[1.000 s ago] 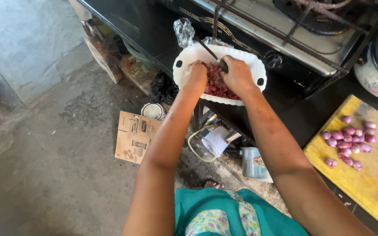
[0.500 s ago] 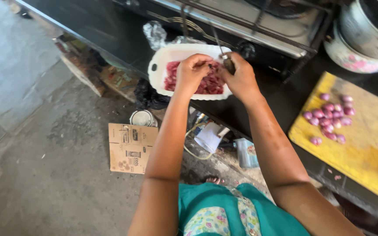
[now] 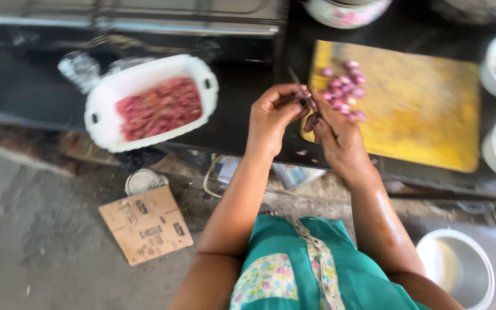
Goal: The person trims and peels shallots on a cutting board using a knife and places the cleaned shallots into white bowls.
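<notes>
Purple-red, a small shallot [image 3: 311, 105] sits pinched between both hands, left hand [image 3: 274, 117] and right hand [image 3: 335, 133] closed on it over the yellow cutting board's [image 3: 426, 115] near edge. A white dish [image 3: 101, 123] of cut pieces is full; a cluster of whole shallots [image 3: 344, 86] waits on the board.

The one camera sat on the person's head and looked straight down, close above the dark counter [image 3: 242, 123] and floor [image 3: 41, 247].
</notes>
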